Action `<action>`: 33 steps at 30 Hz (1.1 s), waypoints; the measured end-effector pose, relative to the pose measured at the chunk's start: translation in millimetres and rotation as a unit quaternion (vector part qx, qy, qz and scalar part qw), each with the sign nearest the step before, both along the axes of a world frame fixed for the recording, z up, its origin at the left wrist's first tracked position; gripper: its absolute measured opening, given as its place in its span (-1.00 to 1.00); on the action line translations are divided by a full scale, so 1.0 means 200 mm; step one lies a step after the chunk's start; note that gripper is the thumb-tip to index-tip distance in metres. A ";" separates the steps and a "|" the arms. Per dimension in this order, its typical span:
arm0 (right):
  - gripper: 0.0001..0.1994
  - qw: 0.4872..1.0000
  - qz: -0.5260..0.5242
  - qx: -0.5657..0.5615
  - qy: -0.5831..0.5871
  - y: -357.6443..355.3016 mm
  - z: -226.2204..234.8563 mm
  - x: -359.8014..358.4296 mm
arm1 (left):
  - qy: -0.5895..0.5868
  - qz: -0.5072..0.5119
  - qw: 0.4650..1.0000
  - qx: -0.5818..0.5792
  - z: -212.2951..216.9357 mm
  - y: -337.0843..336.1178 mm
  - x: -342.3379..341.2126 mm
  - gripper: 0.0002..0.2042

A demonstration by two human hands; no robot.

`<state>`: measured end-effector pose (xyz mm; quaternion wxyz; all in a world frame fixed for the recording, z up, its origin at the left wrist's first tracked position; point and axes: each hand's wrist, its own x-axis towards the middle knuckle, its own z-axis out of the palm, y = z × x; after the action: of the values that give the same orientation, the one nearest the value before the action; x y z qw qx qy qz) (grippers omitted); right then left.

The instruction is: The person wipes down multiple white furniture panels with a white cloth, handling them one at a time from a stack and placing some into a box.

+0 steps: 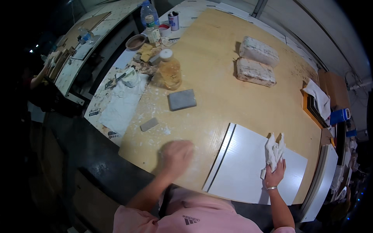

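Observation:
A white panel (pixel 244 167) with dark lines along its left side lies at the table's near edge. My right hand (pixel 274 177), with a band at the wrist, rests on the panel and grips a bunched white cloth (pixel 274 149). Left of the panel, my left hand (pixel 177 156) is over the tabletop; motion blurs its fingers, and I cannot make out anything in it. Beyond it lie a small grey block (pixel 149 124) and a larger grey block (pixel 182 99). White dust is scattered around them.
A capped bottle of amber liquid (pixel 170 72) stands behind the grey blocks. Two wrapped blocks (pixel 256 72) sit at the far right of the wooden table (pixel 210 46). At the left are a bowl (pixel 136 42) and a white sheet (pixel 123 103). White panels (pixel 322 182) stand at the right edge.

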<state>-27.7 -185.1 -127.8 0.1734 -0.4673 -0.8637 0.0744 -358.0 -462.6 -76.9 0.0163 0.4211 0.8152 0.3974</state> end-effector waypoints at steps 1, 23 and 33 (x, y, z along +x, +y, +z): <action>-0.46 1.000 -0.001 0.006 -0.002 0.00 0.00 0.01 | 0.015 0.058 0.998 0.016 -0.01 -0.04 -0.14 -0.84; -0.45 0.999 0.018 0.009 -0.035 -0.01 0.02 -0.01 | 0.059 0.389 0.912 -0.113 -0.18 -0.34 -1.74 -0.79; -0.41 0.999 0.014 0.027 -0.028 0.02 0.02 -0.02 | -0.280 0.355 0.820 0.352 -0.35 -0.55 -1.78 -0.86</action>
<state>-30.8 -181.1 -123.1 0.1604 -0.4527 -0.8762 0.0405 -713.8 -572.0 -146.9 -0.0478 -0.0496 0.6736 0.7359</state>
